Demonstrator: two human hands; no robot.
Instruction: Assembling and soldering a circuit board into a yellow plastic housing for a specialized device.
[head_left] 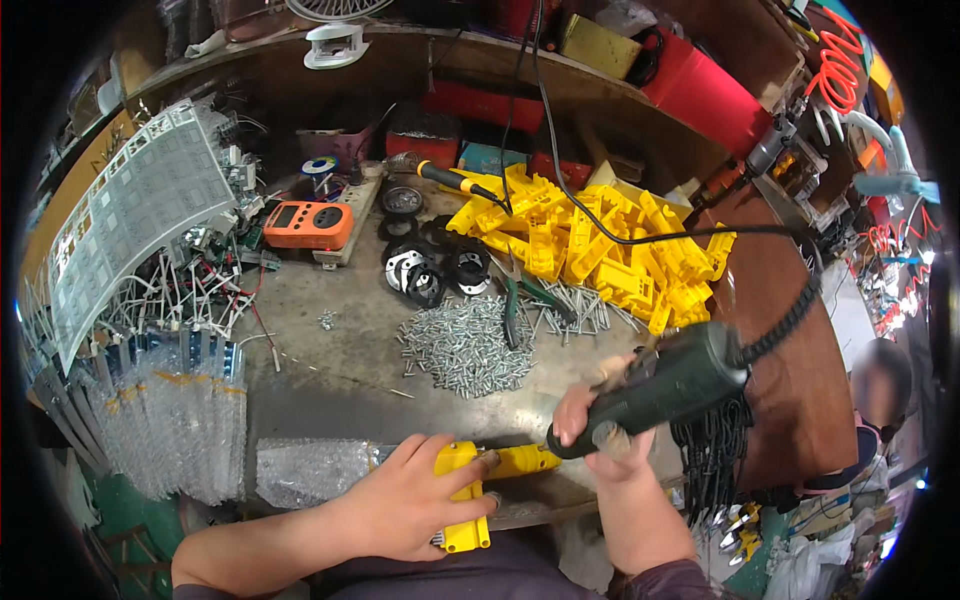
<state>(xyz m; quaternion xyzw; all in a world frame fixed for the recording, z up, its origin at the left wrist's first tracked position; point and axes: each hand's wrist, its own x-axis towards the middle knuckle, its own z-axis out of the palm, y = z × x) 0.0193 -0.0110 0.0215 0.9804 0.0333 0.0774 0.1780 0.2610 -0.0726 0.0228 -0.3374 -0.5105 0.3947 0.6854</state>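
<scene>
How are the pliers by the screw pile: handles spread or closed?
Spread: the pliers show two dark green handles splayed apart. Jaws too small to judge.

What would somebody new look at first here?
Probably the heap of bright yellow plastic casings at the back of the workbench, with a pile of silver screws in front. Next, perhaps, the dark corded power tool in the right hand, and the yellow workpiece in the left hand. An orange multimeter stands out farther left.
</scene>
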